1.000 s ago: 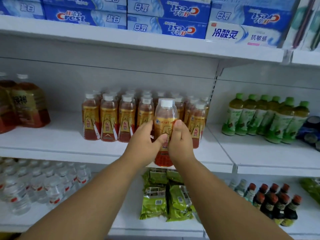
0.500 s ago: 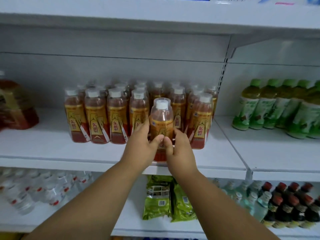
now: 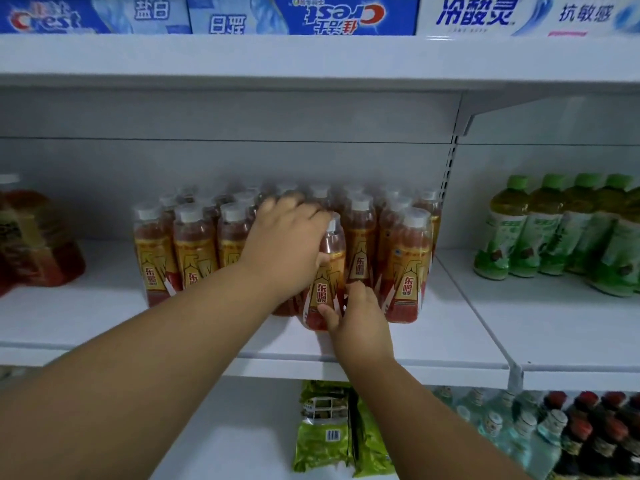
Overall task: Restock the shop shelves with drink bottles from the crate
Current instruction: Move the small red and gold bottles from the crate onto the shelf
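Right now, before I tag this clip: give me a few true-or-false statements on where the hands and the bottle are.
1. The front bottle stands on the middle shelf. True.
2. The right hand holds it near the cap. False: it grips low on the label; the left hand covers the top.
3. Green-capped bottles stand to the right of the orange group. True.
4. The shelf above holds water bottles. False: it holds toothpaste boxes.
5. The left hand hangs free of the bottles. False: it rests on them.
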Available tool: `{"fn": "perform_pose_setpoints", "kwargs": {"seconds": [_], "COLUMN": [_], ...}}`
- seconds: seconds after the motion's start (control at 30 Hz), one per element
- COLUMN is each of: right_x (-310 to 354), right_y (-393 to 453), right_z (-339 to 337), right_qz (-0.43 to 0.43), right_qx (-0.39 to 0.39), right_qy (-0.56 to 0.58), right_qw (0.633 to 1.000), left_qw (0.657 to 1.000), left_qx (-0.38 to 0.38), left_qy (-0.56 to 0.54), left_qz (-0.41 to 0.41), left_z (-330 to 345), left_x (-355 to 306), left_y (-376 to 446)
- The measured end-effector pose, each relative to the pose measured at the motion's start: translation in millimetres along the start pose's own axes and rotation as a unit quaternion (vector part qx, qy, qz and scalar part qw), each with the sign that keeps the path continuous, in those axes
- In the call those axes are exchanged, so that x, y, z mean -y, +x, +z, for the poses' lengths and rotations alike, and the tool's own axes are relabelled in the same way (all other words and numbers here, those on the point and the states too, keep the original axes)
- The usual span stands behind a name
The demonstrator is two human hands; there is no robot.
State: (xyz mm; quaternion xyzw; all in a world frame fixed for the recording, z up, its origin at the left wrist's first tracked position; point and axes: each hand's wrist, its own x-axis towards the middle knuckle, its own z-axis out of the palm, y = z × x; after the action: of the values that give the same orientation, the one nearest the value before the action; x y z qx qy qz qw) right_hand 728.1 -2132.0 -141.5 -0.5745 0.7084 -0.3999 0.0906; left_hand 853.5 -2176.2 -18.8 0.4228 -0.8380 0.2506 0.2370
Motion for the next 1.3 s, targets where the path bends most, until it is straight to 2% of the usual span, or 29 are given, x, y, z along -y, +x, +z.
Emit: {"fn": "perform_pose_setpoints", "kwargs": {"seconds": [0.13,0.27,0.8,0.9,1.0,1.3], "right_x": [2,3,3,3,4,3], "right_y": [14,29,47,41,39,40], "right_z": [7,14,28,27,27,31], "right_qz": [0.023,0.031,0.056,0.006,-0.063,-0.086], "right_qx": [0.005,-0.003,-0.006,-0.051,-0.008,0.021], "right_qy": [0.001,-0.001,-0.01,0.021,-0.023,-0.066], "right_qw": [1.0,1.0,0.998,0.998,0.998,0.994], "left_qw": [0.993,0.983,0.97,0.969,0.97,0.974], "left_qx": [0.02,0.051,0.09,0.107,0.114,0.112], "left_qy": [0.106,0.165,0.22,0.218,0.21,0.194], "left_qz": [0.045,0.068,0.054,0.047,0.036,0.023], "left_z": [3,10,27,30,32,40], "left_x": [6,7,3,2,5,3], "left_y": [17,30,50,56,62,70]}}
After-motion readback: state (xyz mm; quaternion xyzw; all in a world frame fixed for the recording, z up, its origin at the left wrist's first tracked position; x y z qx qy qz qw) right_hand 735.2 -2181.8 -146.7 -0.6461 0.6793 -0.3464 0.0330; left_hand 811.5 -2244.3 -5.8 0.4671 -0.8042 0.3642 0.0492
